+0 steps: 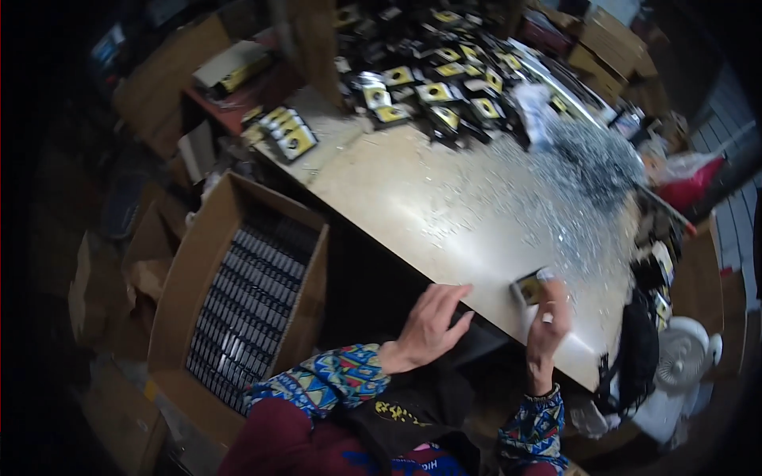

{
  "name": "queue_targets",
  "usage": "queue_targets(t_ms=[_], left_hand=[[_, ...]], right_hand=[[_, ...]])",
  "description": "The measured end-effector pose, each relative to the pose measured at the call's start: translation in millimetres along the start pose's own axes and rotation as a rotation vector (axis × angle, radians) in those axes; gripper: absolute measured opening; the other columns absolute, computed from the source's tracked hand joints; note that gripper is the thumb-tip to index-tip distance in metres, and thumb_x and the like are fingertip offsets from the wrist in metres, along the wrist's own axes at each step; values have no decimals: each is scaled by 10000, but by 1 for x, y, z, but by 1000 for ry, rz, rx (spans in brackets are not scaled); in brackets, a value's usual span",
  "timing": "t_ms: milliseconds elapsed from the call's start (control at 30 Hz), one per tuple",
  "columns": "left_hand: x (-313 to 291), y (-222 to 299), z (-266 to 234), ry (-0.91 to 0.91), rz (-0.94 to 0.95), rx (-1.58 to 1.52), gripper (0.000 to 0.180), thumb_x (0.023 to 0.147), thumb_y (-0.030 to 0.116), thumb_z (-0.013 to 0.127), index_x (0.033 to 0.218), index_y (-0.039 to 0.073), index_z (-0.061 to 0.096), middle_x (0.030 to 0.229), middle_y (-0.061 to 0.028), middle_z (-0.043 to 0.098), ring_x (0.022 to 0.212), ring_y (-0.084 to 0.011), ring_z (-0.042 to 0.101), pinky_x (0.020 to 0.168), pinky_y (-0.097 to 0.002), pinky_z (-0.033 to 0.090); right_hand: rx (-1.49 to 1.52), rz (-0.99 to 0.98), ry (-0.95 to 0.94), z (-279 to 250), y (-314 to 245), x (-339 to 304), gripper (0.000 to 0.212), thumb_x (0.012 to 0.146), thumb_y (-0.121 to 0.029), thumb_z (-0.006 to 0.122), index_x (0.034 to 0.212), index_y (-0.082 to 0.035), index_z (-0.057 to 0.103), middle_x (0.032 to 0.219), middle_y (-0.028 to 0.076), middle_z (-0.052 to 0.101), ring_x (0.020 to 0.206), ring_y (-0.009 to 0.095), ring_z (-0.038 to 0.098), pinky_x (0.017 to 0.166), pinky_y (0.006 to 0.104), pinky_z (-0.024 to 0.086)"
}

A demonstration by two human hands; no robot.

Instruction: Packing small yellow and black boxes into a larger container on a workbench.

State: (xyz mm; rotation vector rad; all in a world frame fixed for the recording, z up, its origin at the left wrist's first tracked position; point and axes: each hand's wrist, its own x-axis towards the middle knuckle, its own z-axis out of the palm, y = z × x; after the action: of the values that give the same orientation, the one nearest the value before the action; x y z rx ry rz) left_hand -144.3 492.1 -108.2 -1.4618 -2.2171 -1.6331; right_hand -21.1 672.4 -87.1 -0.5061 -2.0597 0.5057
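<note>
My right hand [549, 317] is at the near edge of the worktable [365, 190], closed on a small black-and-yellow box [525, 289] with a pale side. White wrappings show on its fingers. My left hand [429, 324] hovers by the table edge, empty, with its fingers apart. Beyond the right hand lies a big heap of thin, shiny metal pieces [587, 170], perhaps nails or pins; blur hides their exact kind. Loose ones are scattered over the tabletop toward the left.
An open cardboard box [317, 293] on my left holds rows of small dark packs [250, 297]. Many black-and-yellow packs [436, 91] pile up at the back, and a short row of packs [290, 133] stands at the table's left corner. A white fan [684, 353] is at right.
</note>
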Motion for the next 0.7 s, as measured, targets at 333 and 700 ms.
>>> queue_targets(t_ms=[333, 700], left_hand=[[76, -75, -85, 71, -64, 168, 336, 915, 253, 595, 1155, 18, 613, 923, -179, 619, 883, -348, 581, 813, -430, 460], [258, -211, -117, -208, -243, 782, 656, 810, 235, 669, 1382, 26, 427, 1341, -178, 495, 1280, -360, 399, 1052, -455, 361]], right_hand=[[324, 302, -321, 44, -39, 5, 329, 911, -20, 608, 1238, 14, 588, 1280, 182, 575, 1131, 288, 584, 944, 362, 484], [-612, -169, -554, 133, 37, 83, 353, 958, -235, 516, 1271, -73, 528, 1346, 197, 522, 1273, 396, 448, 1063, 562, 331]])
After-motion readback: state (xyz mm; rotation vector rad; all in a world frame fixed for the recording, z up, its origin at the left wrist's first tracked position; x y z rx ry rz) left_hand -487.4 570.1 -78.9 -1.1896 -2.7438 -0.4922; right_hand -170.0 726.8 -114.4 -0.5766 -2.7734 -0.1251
